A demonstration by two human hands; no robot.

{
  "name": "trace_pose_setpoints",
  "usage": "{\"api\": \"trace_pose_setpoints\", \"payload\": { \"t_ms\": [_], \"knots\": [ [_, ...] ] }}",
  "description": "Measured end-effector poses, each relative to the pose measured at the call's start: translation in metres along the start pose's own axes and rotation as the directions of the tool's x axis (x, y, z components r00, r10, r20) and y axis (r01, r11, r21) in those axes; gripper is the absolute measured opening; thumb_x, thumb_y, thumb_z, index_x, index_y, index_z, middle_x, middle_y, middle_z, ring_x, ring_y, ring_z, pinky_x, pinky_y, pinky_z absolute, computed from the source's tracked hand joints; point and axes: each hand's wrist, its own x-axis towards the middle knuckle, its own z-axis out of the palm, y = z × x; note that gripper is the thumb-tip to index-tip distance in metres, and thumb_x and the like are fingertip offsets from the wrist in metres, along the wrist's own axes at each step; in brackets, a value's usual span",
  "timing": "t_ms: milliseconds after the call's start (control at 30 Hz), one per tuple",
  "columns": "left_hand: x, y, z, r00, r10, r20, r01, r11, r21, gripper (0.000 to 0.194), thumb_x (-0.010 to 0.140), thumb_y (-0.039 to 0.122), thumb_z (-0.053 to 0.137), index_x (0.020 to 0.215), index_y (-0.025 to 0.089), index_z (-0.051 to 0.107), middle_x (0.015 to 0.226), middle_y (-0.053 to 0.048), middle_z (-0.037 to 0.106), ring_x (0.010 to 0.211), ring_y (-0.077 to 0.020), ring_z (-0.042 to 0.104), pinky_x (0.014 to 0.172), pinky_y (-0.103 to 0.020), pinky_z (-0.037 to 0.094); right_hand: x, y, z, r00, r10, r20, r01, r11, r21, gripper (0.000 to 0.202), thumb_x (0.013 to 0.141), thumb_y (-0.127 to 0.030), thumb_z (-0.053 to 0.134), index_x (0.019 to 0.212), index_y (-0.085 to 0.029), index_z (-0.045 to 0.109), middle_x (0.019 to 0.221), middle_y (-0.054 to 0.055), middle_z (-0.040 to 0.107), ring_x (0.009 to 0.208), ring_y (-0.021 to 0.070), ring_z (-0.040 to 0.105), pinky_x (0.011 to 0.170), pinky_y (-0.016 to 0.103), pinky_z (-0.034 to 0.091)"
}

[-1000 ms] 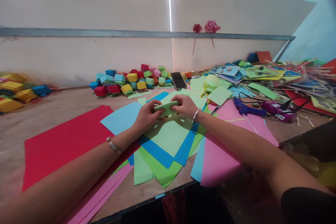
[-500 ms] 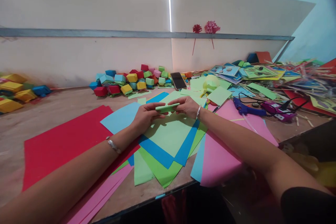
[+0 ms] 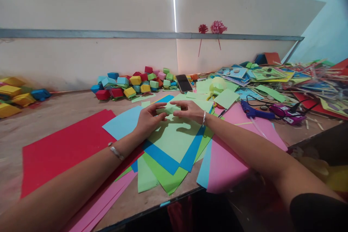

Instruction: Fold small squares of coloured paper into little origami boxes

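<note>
Between my hands is a small folded light-green paper piece [image 3: 170, 108], whose shape is partly covered by fingers and blends with the sheet beneath. My left hand [image 3: 150, 117] grips its left side between thumb and fingers. On the other side, my right hand [image 3: 190, 110] has its fingertips and thumb around the right end. Below lies a light-green sheet [image 3: 174, 141] on top of a blue sheet [image 3: 164, 159] and a brighter green sheet [image 3: 168, 183]. Shadows of my fingers fall on the top sheet.
Red paper [image 3: 62, 148] lies left, pink paper [image 3: 228, 163] right. Small coloured paper boxes [image 3: 130, 83], a phone [image 3: 184, 83] and a yellow-green tape roll [image 3: 217, 85] are behind. A blue glue gun [image 3: 257, 111] with its cable and piled crafts [image 3: 272, 74] are at the right.
The folded green piece was a flat, narrow strip pinched in both hands; now it looks opened out, with thumbs and fingers spread wider around it. The view has shifted slightly.
</note>
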Motion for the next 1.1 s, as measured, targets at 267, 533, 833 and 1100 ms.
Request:
{"api": "trace_pose_setpoints", "payload": {
  "t_ms": [267, 533, 833, 1100],
  "knots": [
    [-0.006, 0.001, 0.004, 0.982, 0.186, 0.018, -0.182, 0.929, 0.322, 0.029, 0.071, 0.032, 0.073, 0.097, 0.021, 0.078, 0.076, -0.003, 0.075, 0.061, -0.0199, 0.070, 0.065, -0.031, 0.053, 0.004, 0.005, 0.002, 0.989, -0.081, -0.128, 0.046, 0.966, -0.253, 0.011, 0.075, -0.013, 0.070, 0.084, -0.015, 0.076, 0.058, -0.002, 0.067, 0.055, 0.0113, 0.064, 0.063, 0.023, 0.049],
    [-0.001, -0.001, 0.001, 0.965, 0.260, -0.019, -0.224, 0.865, 0.450, 0.007, 0.069, 0.031, 0.073, 0.071, 0.025, 0.077, 0.068, -0.001, 0.075, 0.060, -0.0201, 0.063, 0.063, -0.029, 0.045, 0.004, 0.010, 0.002, 0.974, -0.221, -0.041, 0.161, 0.814, -0.559, 0.012, 0.078, -0.016, 0.069, 0.085, -0.018, 0.078, 0.076, 0.002, 0.074, 0.070, 0.0149, 0.065, 0.071, 0.026, 0.045],
    [-0.002, -0.001, -0.001, 0.952, 0.198, 0.233, -0.301, 0.471, 0.829, 0.025, 0.082, 0.026, 0.057, 0.093, 0.021, 0.079, 0.093, -0.008, 0.077, 0.089, -0.0276, 0.068, 0.074, -0.034, 0.049, 0.004, 0.002, 0.006, 0.994, -0.089, 0.069, 0.101, 0.440, -0.892, 0.021, 0.089, -0.018, 0.059, 0.100, -0.020, 0.077, 0.100, 0.006, 0.075, 0.095, 0.0190, 0.064, 0.073, 0.027, 0.040],
    [-0.001, -0.002, -0.002, 0.908, 0.227, 0.352, -0.410, 0.311, 0.857, 0.033, 0.088, 0.016, 0.047, 0.097, 0.020, 0.079, 0.095, -0.010, 0.073, 0.089, -0.0262, 0.065, 0.074, -0.035, 0.048, 0.003, -0.004, 0.005, 0.976, -0.115, 0.185, 0.211, 0.285, -0.935, 0.022, 0.088, -0.012, 0.059, 0.094, -0.019, 0.079, 0.106, 0.008, 0.072, 0.099, 0.0195, 0.061, 0.072, 0.030, 0.035]
  ]
}}
